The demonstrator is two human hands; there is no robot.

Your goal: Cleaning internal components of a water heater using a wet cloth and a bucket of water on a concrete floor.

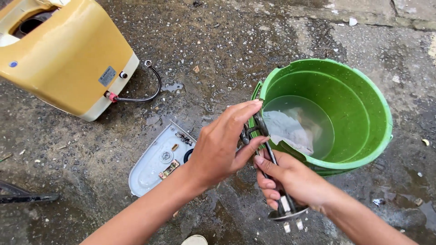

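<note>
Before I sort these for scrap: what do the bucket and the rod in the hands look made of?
Bucket: glossy green plastic, by its even colour and moulded rim. Rod: likely dull grey metal, with a round plate at the end held by the right hand.

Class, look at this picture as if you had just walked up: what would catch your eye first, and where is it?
The bright green bucket at right, with water and a pale cloth in it, stands out first. In front of it, centre, the left hand and right hand grip a dark metal heating element. At top left lies a yellow casing on wet concrete, a grey cover plate below it.
</note>
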